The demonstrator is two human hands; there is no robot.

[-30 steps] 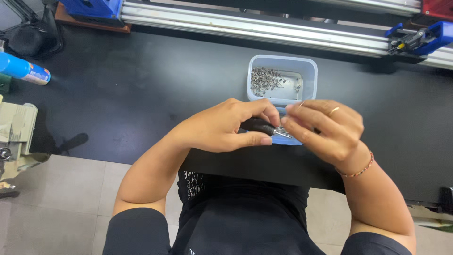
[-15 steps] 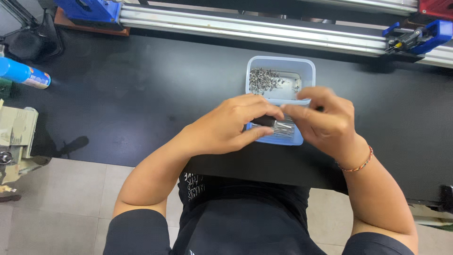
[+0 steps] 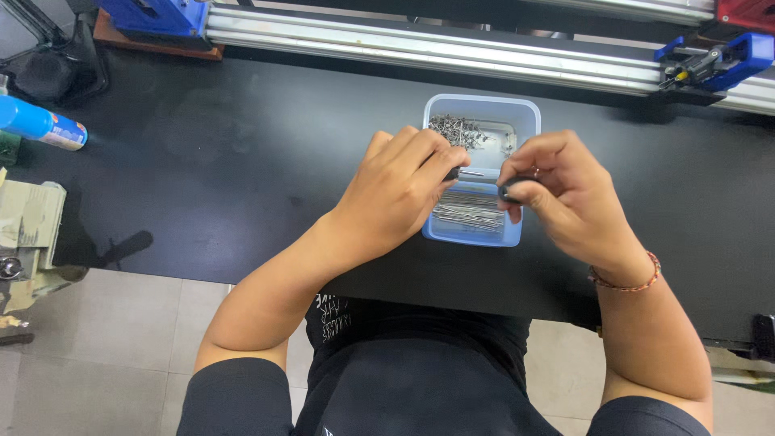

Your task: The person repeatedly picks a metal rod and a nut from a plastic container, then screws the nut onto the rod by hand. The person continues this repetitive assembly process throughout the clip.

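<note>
- Left hand: sits at the centre of the frame, over the left edge of the tray, fingers curled and pinched on the end of a thin metal pin that runs sideways toward the other hand.
- Right hand: sits just right of centre, over the right edge of the tray, fingers clenched around a small dark part (its exact shape cannot be told, most of it is covered by the fingers). A beaded bracelet circles this wrist.
- The two hands are near each other but apart; the pin lies in the gap between them, above the tray.
- Light blue plastic tray: rests on the black table, centre of the frame, slightly above the hands. Its upper part holds a loose heap of small metal pieces; its lower part holds a row of straight metal pins lying side by side.
- Upper edge of the frame: a long aluminium rail runs across, with a blue fixture at the upper left and a blue clamp at the upper right.
- Far left: a blue spray can lies on its side at the table edge.
</note>
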